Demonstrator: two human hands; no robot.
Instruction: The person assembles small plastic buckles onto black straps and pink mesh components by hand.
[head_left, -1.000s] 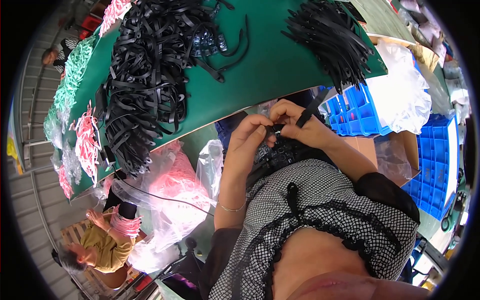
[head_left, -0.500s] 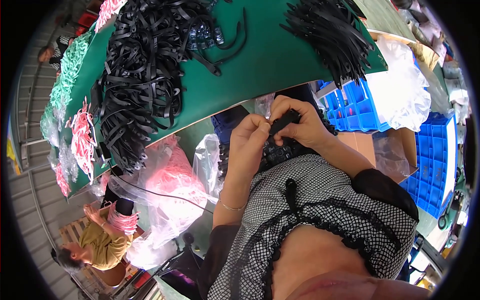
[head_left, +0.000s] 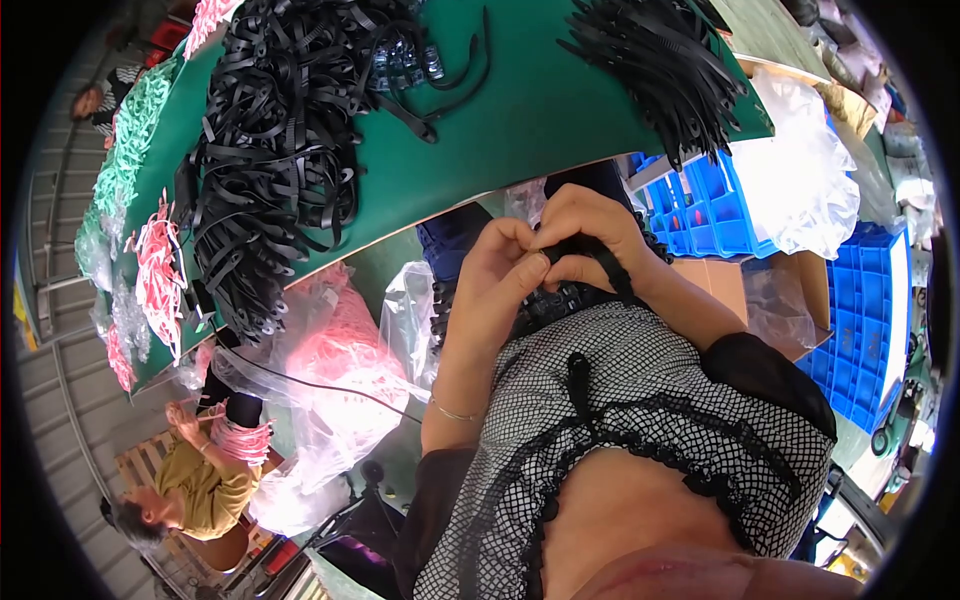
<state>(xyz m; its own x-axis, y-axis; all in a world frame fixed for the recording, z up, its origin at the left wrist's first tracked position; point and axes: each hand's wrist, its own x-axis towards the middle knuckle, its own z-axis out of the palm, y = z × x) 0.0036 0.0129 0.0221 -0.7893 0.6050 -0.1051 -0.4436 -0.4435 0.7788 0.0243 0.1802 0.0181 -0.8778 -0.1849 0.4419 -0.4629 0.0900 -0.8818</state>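
Black strap (head_left: 608,268) pinched between both hands close to the chest, left hand (head_left: 492,285) closed on its end, right hand (head_left: 585,232) curled over it, black strap heap (head_left: 275,150) spread on green table (head_left: 540,110) beyond the hands

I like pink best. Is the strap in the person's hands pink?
No, the strap pinched between the left hand and right hand is black.

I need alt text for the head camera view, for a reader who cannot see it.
Two hands, left hand and right hand, pinch a black strap together near the person's chest, beside a green table. The table holds heaps of black straps; blue crates stand below.
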